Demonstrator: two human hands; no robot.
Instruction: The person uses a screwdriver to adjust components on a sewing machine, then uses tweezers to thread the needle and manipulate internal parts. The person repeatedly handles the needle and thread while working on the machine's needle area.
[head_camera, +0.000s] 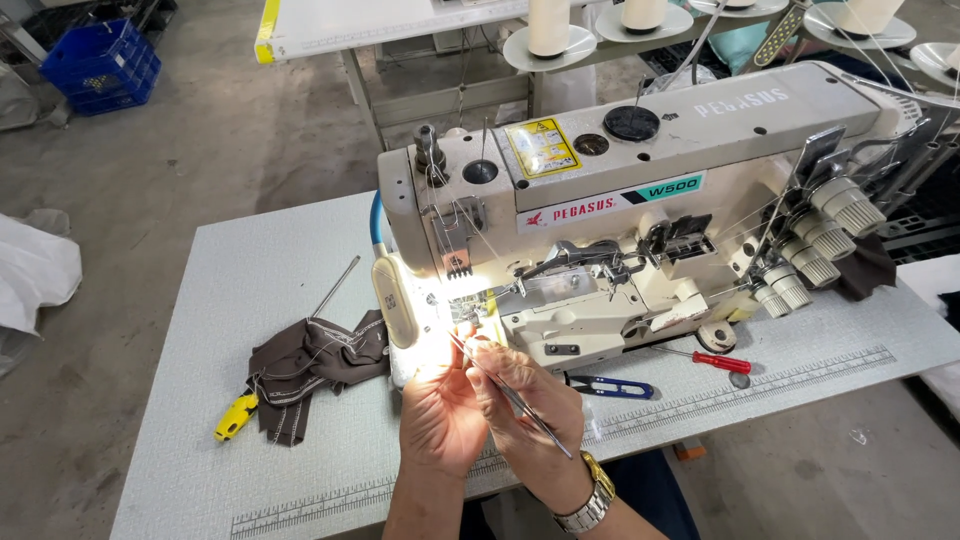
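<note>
Both my hands are raised together in front of the needle area of a cream industrial sewing machine (640, 200). My right hand (530, 410), with a gold watch on the wrist, pinches slim metal tweezers (510, 392) whose tip points up-left toward the needles (459, 268). My left hand (438, 410) is close beside it, fingers bunched near the tweezer tip; a bright work lamp (395, 300) washes out what it pinches, possibly thread.
On the grey table (250, 290) lie brown fabric scraps (315, 365), a yellow-handled tool (235, 418), a thin metal rod (335, 287), blue thread snips (610, 387) and a red screwdriver (705, 358). Thread cones (548, 25) stand behind. A blue crate (100, 65) sits on the floor.
</note>
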